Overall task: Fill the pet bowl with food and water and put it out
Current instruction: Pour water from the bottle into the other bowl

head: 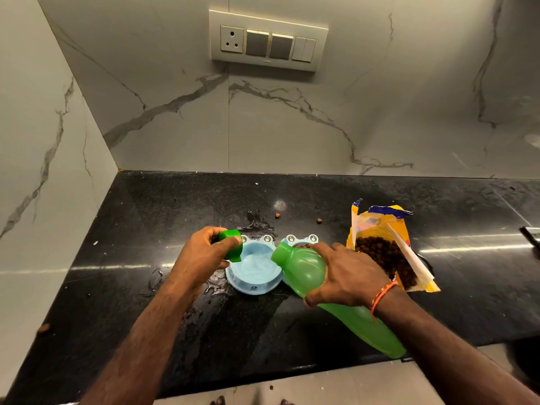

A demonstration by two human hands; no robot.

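Observation:
A light blue double pet bowl (253,287) with frog eyes sits on the black counter (175,206). Its left cup holds water. Its right cup (302,244), mostly hidden, holds brown kibble. My right hand (347,276) grips a green plastic bottle (304,273), tilted with its open mouth over the water cup. My left hand (204,255) holds the green bottle cap (232,244) just left of the bowl.
An open yellow kibble bag (385,247) lies right of the bowl, full of brown pellets. Water is spilled around the bowl (257,223), and loose pellets (277,215) lie behind it. A marble wall with a switch panel (267,40) rises behind; the counter's front edge is near me.

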